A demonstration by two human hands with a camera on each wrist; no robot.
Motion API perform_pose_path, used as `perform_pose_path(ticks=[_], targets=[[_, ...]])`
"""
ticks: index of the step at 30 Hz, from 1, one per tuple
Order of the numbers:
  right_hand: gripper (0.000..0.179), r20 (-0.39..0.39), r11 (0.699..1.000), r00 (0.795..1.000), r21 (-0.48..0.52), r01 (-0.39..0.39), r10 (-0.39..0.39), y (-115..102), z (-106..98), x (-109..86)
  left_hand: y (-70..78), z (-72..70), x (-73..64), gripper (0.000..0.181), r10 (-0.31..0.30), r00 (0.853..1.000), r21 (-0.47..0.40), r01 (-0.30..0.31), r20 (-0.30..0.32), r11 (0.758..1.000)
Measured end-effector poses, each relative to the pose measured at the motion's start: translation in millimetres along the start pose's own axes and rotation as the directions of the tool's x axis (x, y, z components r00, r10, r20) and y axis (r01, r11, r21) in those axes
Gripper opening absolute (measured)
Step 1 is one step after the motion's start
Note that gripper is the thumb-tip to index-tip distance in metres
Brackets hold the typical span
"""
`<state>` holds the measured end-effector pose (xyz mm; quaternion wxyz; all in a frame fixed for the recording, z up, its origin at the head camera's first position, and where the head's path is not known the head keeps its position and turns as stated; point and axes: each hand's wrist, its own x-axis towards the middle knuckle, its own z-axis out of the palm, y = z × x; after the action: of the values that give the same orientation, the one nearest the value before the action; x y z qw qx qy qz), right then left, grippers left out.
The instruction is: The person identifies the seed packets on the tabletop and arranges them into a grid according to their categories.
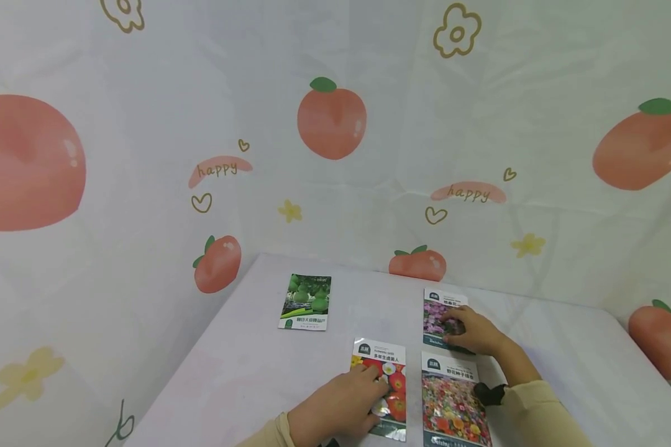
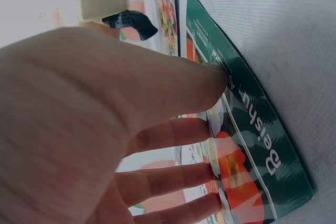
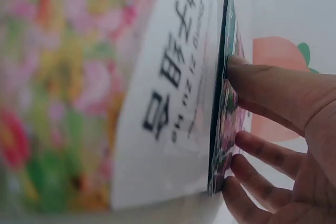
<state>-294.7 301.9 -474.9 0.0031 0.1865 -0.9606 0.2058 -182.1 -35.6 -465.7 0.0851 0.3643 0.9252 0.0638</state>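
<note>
My left hand rests on a seed packet with red poppies. In the left wrist view its thumb and extended fingers touch the packet's front, near the green "Beishu" band. Farther back on the right, my right hand touches a seed packet with purple flowers. Thumb and fingertips spread over its face in the right wrist view, where the packet appears edge-on. Between that packet and my right sleeve's near side lies a wildflower seed packet, its lower edge cut off in the head view.
A green gourd seed packet lies apart at the back left of the white table. A white cloth with printed peaches hangs behind and beside the table. A dark strap sits at my right wrist.
</note>
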Motion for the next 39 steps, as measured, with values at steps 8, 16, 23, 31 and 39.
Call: perform_pose_path(ticks=[8, 16, 23, 31, 39], targets=[[0.042, -0.030, 0.998, 1.000, 0.055, -0.008, 0.010, -3, 2, -2.8, 0.2, -1.1, 0.3, 0.043, 0.003, 1.000, 0.019, -0.003, -0.004, 1.000], [0.041, -0.072, 0.997, 0.997, 0.082, -0.007, 0.013, 2, 9, -8.0, -0.9, 1.9, 4.2, 0.043, 0.000, 1.000, 0.014, 0.000, 0.017, 1.000], [0.041, -0.094, 0.994, 0.995, 0.100, 0.035, -0.025, 3, 13, -7.5, -2.1, -0.5, 2.9, 0.044, -0.007, 1.000, 0.014, 0.007, 0.026, 1.000], [0.042, -0.088, 0.995, 0.996, 0.097, 0.019, -0.010, 2, 11, -8.8, -1.6, -3.3, 2.3, 0.045, 0.005, 1.000, 0.026, -0.006, 0.031, 1.000], [0.043, -0.078, 0.995, 0.997, 0.096, 0.016, -0.009, 0, 8, -7.5, -1.9, -6.7, 0.9, 0.046, 0.009, 1.000, 0.030, -0.010, 0.019, 1.000]])
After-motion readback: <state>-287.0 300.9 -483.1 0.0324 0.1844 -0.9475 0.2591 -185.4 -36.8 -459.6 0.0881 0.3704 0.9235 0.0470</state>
